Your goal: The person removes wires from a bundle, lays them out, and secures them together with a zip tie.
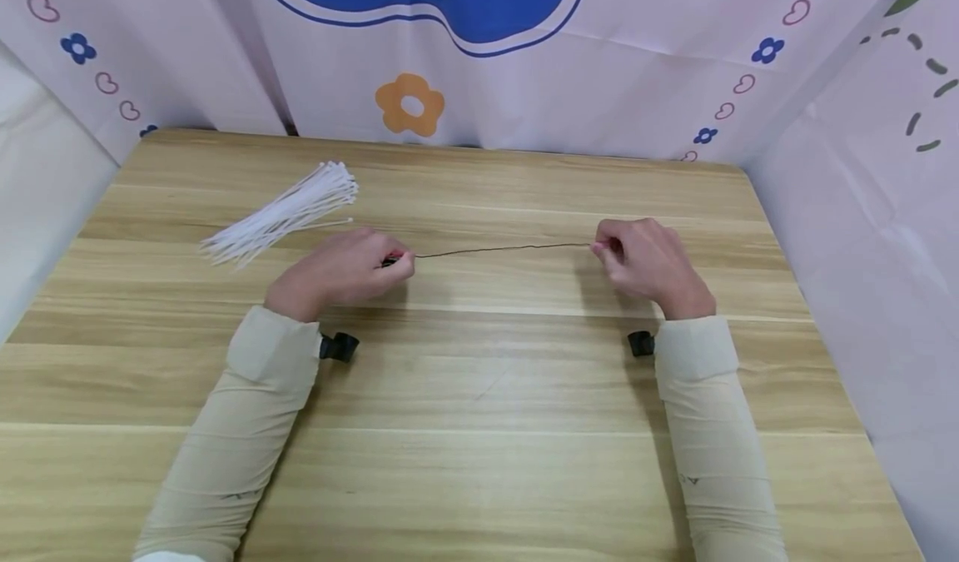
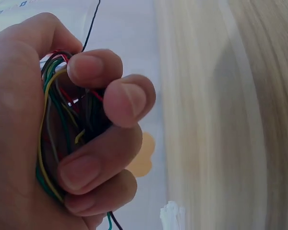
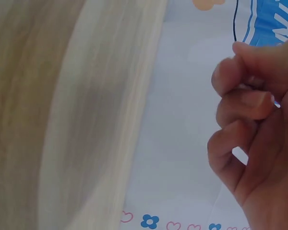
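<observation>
In the left wrist view, my left hand curls its fingers round a bundle of thin wires in green, yellow, red, grey and black. One black wire runs from that hand across to my right hand, nearly straight above the table. My right thumb and index finger pinch its far end, as the right wrist view shows; the other right fingers are bent and hold nothing. Most of the bundle is hidden inside the left palm, and a couple of wire ends hang out below it.
A pile of white cable ties lies on the wooden table, just beyond the left hand. One tie sticks out from the pile. Behind the table hangs a white printed cloth. A small black camera sits at the left wrist.
</observation>
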{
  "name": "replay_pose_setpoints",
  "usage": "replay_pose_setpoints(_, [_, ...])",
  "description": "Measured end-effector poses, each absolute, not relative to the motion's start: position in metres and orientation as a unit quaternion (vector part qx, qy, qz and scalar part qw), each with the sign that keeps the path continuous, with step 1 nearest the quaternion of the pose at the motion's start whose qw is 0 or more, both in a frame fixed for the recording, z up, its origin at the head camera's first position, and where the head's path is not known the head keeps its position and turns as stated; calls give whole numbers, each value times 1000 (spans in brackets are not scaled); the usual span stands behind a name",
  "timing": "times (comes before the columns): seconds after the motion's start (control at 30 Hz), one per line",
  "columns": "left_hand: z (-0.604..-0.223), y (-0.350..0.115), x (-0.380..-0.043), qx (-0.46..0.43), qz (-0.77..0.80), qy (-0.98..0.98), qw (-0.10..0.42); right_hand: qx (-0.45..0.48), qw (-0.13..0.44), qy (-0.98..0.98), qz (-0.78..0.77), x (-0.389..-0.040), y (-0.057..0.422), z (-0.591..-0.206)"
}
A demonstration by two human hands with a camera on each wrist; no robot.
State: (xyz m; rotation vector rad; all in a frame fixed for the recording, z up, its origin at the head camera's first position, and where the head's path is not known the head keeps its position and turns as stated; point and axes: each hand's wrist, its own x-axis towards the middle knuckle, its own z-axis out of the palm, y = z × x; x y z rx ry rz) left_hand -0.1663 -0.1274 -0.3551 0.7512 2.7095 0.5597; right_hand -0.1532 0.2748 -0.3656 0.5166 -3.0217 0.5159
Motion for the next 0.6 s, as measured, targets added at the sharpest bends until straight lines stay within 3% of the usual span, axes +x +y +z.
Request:
replay_pose_setpoints(0.23, [-355,-138,-170,261,198,938,109,214,-9,-966,144,-148,262,-367])
replay_pose_setpoints(0.47, [-359,-146,-172,306,185,925,124,336,89,-936,54,-142,268,-370])
replay_pose_setpoints(0.6, [-362,-154,-170,316,176,923,133,357,110,-926,49,-144,271,-366])
